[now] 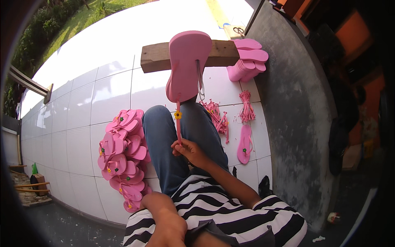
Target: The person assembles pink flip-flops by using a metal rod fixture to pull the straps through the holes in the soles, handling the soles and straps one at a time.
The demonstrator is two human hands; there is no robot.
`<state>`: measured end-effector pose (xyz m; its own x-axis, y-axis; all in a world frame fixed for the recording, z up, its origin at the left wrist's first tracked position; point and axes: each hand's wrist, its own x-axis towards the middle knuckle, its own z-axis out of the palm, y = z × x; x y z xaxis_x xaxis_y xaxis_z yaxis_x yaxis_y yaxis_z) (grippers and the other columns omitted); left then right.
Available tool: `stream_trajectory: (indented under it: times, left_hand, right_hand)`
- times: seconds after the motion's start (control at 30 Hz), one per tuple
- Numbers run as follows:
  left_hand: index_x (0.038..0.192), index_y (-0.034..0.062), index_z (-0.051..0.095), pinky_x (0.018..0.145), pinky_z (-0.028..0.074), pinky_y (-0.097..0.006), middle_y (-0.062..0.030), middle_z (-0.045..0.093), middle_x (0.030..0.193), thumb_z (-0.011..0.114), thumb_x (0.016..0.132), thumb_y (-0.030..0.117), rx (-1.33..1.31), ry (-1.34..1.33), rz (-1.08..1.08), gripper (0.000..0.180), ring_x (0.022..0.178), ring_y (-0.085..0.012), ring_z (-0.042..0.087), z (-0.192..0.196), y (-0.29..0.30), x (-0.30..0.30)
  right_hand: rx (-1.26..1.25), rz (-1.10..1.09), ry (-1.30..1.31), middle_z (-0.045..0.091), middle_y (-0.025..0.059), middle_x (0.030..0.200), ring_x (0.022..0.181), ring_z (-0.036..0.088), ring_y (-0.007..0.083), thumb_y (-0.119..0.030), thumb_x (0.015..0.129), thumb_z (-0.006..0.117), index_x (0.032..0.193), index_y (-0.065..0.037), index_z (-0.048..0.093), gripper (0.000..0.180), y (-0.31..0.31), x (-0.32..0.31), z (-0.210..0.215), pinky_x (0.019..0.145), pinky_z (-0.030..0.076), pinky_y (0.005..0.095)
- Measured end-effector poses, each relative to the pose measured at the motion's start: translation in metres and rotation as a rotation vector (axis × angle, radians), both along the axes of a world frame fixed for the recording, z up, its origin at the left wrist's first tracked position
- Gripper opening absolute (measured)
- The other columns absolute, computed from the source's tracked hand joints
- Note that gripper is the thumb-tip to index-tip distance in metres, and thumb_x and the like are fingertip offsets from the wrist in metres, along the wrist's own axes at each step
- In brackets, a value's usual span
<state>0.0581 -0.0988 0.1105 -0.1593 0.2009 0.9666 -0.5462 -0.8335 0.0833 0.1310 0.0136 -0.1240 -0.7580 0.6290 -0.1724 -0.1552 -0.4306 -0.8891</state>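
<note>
My right hand (190, 152) is closed in a pinch on the lower end of a pink flip-flop strap (179, 131). The strap runs taut up to the near end of a pink sole (189, 57) and carries a yellow flower (177, 115). That sole rests against a wooden block (154, 57) above my knees. A thin metal wire tool (200, 80) hangs from the sole's right side. My left arm (162, 208) is bent back toward the lower edge; part of my left hand (168, 238) seems to show there, its fingers hidden.
Finished pink flip-flops (123, 156) lie heaped left of my legs. On the right are loose straps (216, 115), a strap bundle (247, 107), one flip-flop (244, 144) and stacked soles (251, 57). Scissors (238, 31) lie farther off. A grey wall (296, 123) bounds the right side.
</note>
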Motion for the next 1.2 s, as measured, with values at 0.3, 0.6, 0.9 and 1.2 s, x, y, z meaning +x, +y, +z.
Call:
stream_trajectory:
  times: [0.3,0.6,0.9,1.2]
  left_hand:
    - [0.121,0.0263,0.056,0.056,0.032,-0.022,0.0065,0.053,0.082,0.035,0.102,0.021,0.361,0.307,-0.023,0.028,0.067,-0.0058,0.049,0.028,0.022,-0.015]
    - [0.081,0.0170,0.063,0.047,0.030,-0.024,0.0023,0.056,0.068,0.052,0.091,0.018,0.033,0.240,0.161,0.014,0.056,-0.0087,0.047,-0.022,0.066,-0.027]
    - [0.093,0.0120,0.069,0.067,0.049,-0.033,-0.0007,0.065,0.098,0.075,0.071,0.006,-0.570,1.013,1.158,0.023,0.082,-0.0215,0.056,-0.096,0.100,-0.031]
    - [0.084,0.0098,0.070,0.060,0.046,-0.033,-0.0012,0.063,0.083,0.082,0.065,0.004,-0.644,0.714,1.280,0.024,0.074,-0.0207,0.056,-0.106,0.130,-0.006]
  right_hand:
    - [-0.004,-0.003,0.041,0.061,0.0035,0.094,0.090,0.060,0.0109,-0.027,0.104,0.049,0.115,-0.003,0.058,0.028,0.004,-0.006,-0.006,0.086,0.049,0.0272]
    - [0.268,-0.154,-0.164,0.062,0.0056,0.086,0.076,0.063,0.0151,-0.026,0.102,0.052,0.109,-0.002,0.061,0.026,0.020,0.026,0.031,0.071,0.050,0.0295]
    - [1.146,-0.191,-0.609,0.060,0.0078,0.084,0.066,0.064,0.0236,-0.011,0.091,0.066,0.109,-0.006,0.066,0.018,0.044,0.093,0.152,0.055,0.050,0.0335]
    - [0.296,-0.813,-0.008,0.067,0.0066,0.091,0.088,0.063,0.0109,-0.010,0.091,0.071,0.102,0.001,0.065,0.017,0.050,0.055,0.145,0.073,0.053,0.0241]
